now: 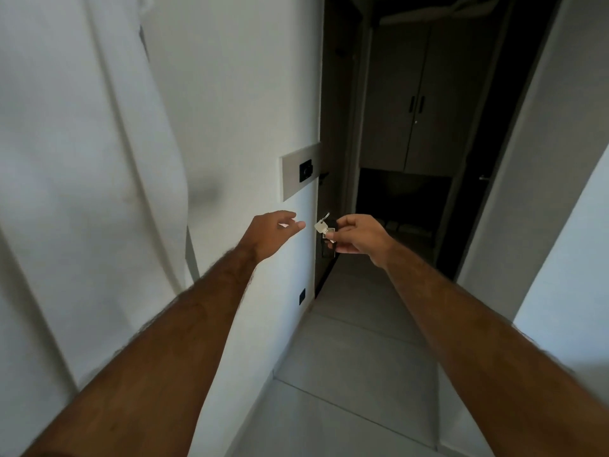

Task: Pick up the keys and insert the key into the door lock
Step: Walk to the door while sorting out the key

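Note:
My right hand (357, 235) pinches a small bunch of silver keys (323, 227) on a ring, held in front of the dark edge of an open door (326, 206). A dark lock plate (328, 250) shows on that door edge just below the keys, partly hidden by my fingers. My left hand (272, 234) is stretched out to the left of the keys, fingers spread, holding nothing, a short gap away from them.
A white wall (230, 110) on the left carries a grey panel with a black switch (305, 171) and a low black socket (302, 296). A dark corridor with a cupboard (412, 110) lies ahead. Pale floor tiles (356, 374) run below.

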The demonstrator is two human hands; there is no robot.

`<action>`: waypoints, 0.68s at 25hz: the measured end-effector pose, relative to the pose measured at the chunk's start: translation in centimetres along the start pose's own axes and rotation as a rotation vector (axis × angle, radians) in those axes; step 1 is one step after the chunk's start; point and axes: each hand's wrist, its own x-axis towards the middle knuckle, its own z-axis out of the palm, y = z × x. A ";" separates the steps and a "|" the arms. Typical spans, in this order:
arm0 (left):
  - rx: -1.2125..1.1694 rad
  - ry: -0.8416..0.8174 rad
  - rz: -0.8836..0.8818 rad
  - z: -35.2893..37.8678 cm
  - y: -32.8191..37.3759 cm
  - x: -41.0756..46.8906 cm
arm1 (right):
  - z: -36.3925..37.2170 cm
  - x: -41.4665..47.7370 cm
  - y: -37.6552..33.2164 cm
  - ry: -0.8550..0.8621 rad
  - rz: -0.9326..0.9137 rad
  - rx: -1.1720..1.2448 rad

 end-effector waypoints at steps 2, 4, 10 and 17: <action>-0.193 -0.078 -0.034 1.3 0.1 2.5 | -0.7 1.7 0.4 -0.015 -0.004 -0.004; -0.282 -0.137 -0.021 3.0 0.3 4.7 | -1.6 3.6 1.0 -0.034 -0.012 -0.014; -0.312 -0.096 -0.057 7.9 2.0 11.4 | -6.5 10.2 3.0 -0.059 -0.027 0.009; -0.376 -0.042 -0.111 12.9 6.4 19.3 | -15.2 17.9 3.7 -0.140 -0.069 0.012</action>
